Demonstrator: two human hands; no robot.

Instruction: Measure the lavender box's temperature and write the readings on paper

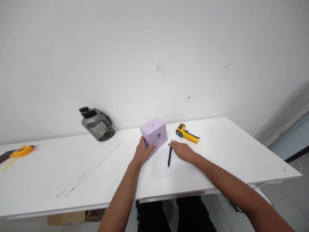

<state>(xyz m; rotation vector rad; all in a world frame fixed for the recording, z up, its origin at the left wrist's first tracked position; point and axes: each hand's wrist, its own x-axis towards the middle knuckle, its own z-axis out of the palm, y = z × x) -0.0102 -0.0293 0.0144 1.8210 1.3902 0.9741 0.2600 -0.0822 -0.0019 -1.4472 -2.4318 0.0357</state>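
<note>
Your left fingers [152, 147], parted, are holding a lavender cardboard cube [156, 134] on or just above the white desk [231, 154]; your right fingers [174, 145] are pinching a slim black pen [169, 157] beside it, over printed white paper [160, 164]. If your left hold is slackening, the cube could be tipping onto the pen.

The lilac cube-shaped cardboard box [154, 134] looks smooth and matt. Near the back edge of the smooth white table [217, 148], the grey translucent bottle [98, 126] is glossy plastic, the yellow-and-black pistol-shaped device [189, 136] smooth plastic.
</note>
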